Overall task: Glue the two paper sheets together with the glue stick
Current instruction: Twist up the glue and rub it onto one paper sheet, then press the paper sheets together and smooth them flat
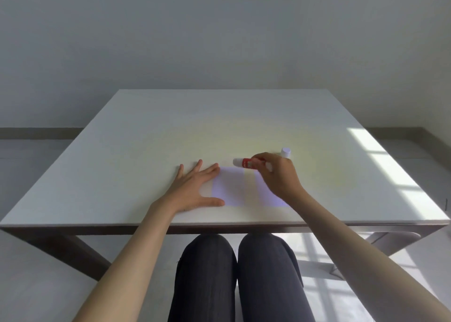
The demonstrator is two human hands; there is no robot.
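Currently the left hand (195,187) lies flat, fingers spread, holding nothing, pressing the left edge of the paper sheets (231,187) near the table's (170,126) front edge. Sheets look pale lilac; where one ends and the other begins I cannot tell. Right hand (278,173) is closed round the glue stick (246,162), which is uncapped, lying near-horizontal, tip pointing 9 o'clock, over the sheets' far edge. White cap (285,152) stands at 1 o'clock of that hand, just beyond it.

Risks, my read:
- stick angle too flat, so glue smears patchily or misses the sheet
- stroke toward 9 o'clock drags the paper if the left palm lifts
- wrist knocks the cap off toward 3 o'clock
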